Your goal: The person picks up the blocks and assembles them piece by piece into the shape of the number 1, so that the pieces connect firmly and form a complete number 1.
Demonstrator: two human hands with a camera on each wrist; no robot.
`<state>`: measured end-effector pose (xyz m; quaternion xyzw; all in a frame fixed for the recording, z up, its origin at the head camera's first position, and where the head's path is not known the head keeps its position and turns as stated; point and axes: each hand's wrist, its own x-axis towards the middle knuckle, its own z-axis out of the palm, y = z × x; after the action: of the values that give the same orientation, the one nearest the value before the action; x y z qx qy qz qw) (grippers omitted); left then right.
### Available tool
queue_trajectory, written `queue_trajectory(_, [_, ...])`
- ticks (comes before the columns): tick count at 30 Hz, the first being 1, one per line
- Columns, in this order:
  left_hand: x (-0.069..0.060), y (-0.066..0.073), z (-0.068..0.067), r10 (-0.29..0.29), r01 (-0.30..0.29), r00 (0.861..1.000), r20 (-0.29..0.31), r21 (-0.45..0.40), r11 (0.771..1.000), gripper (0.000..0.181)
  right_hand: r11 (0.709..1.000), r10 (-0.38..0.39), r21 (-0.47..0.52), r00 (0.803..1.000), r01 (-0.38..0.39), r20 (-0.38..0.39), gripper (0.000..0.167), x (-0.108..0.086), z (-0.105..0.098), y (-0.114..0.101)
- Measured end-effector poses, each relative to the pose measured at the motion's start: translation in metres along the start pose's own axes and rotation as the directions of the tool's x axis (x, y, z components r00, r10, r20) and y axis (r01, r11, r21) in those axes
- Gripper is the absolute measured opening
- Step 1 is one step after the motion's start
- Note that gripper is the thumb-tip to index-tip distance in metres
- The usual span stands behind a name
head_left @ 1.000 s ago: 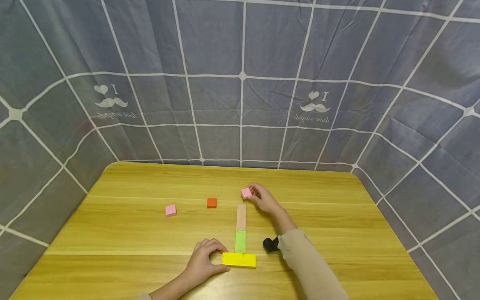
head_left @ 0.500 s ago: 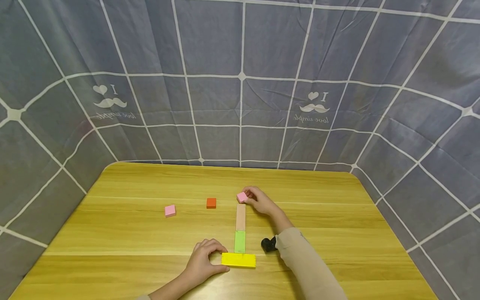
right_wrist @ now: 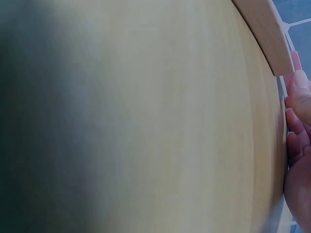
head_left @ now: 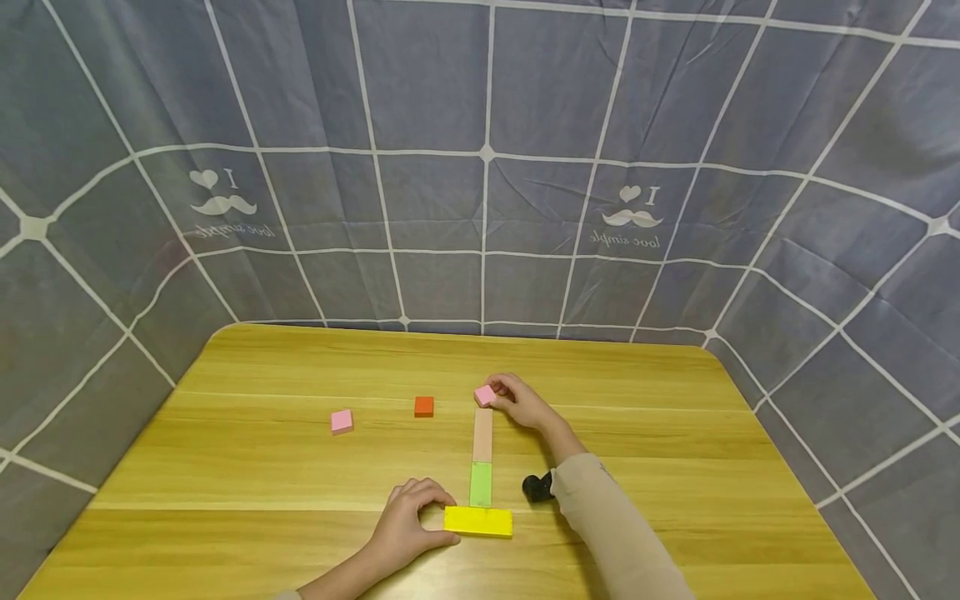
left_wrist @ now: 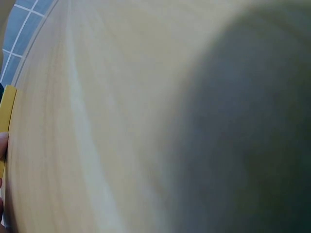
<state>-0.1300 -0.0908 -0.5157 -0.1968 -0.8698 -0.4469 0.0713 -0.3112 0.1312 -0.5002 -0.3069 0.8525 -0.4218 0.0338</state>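
Note:
A yellow block [head_left: 478, 522] lies crosswise near the table's front, its left end between the thumb and fingers of my left hand [head_left: 407, 523]. From its middle a green block [head_left: 481, 484] and then a light wooden block [head_left: 482, 435] run away from me in one line. My right hand [head_left: 522, 404] pinches a pink block [head_left: 484, 396], slightly turned, at the far end of the wooden one. The right wrist view shows the thumb on the pink block [right_wrist: 296, 60] beside the wooden block [right_wrist: 269, 34]. At the left edge of the left wrist view, fingertips touch the yellow block [left_wrist: 6, 109].
On the wooden table [head_left: 247, 475], a red block [head_left: 423, 407] and a second pink block [head_left: 342, 422] lie to the left of the line. A black object [head_left: 537, 488] shows beside my right sleeve. A grey checked curtain [head_left: 435, 208] hangs behind the table.
The pink block in my right hand has moved left and towards me, up to the wooden block's far end. My left hand has stayed at the yellow block.

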Motion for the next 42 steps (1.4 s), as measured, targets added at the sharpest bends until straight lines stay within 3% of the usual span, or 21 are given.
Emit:
queue_trajectory(6, [0.000,0.001,0.000,-0.007,0.007,1.000,0.004,-0.004,1.000,0.034,1.000,0.015,-0.003,1.000,-0.015,-0.002,0.028,-0.001,0.000,-0.004])
queue_trajectory(13, [0.000,0.002,0.000,-0.010,0.010,1.000,0.000,-0.001,1.000,0.035,0.999,0.018,0.045,1.000,-0.018,-0.005,0.025,-0.004,-0.006,-0.027])
queue_trajectory(22, [0.000,0.003,0.001,0.017,-0.017,1.000,-0.016,0.016,1.000,0.035,0.999,0.045,0.007,0.999,-0.045,0.016,0.025,0.001,-0.003,0.001])
queue_trajectory(26, [0.001,0.003,0.001,-0.006,0.006,1.000,-0.005,0.008,1.000,0.035,0.999,0.036,0.015,0.999,-0.037,0.024,0.025,0.002,-0.004,0.002])
queue_trajectory(42, [0.001,0.004,0.001,0.021,-0.020,1.000,-0.016,0.017,1.000,0.036,0.999,0.048,0.002,0.998,-0.048,0.034,0.025,0.002,-0.006,0.004])
